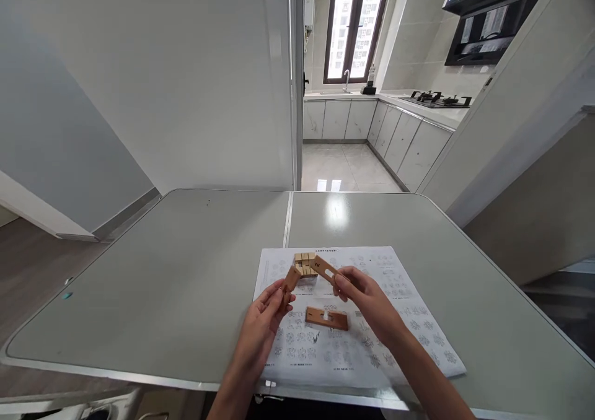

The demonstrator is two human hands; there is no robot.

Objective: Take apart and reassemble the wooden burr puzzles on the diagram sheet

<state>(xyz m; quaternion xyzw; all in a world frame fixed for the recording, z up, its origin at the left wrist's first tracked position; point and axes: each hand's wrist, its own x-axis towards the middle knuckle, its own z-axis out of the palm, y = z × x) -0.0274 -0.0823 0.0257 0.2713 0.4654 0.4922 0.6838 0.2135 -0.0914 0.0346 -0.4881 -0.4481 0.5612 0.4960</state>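
Note:
My left hand pinches a brown wooden puzzle piece, held tilted upright above the paper. In my right hand is a flat brown wooden piece with a slot and a mark like a "2" on its end; it slants toward the left piece, a small gap between them. Between and below the hands, another slotted wooden piece lies flat on the printed sheet. Behind the hands sits a pale wooden block puzzle, partly covered by the right-hand piece.
The sheet, printed with puzzle diagrams, lies on a grey-green folding table with a seam down the middle. A small teal bit is near the table's left edge. Beyond the table are a white panel and a kitchen with a gas stove.

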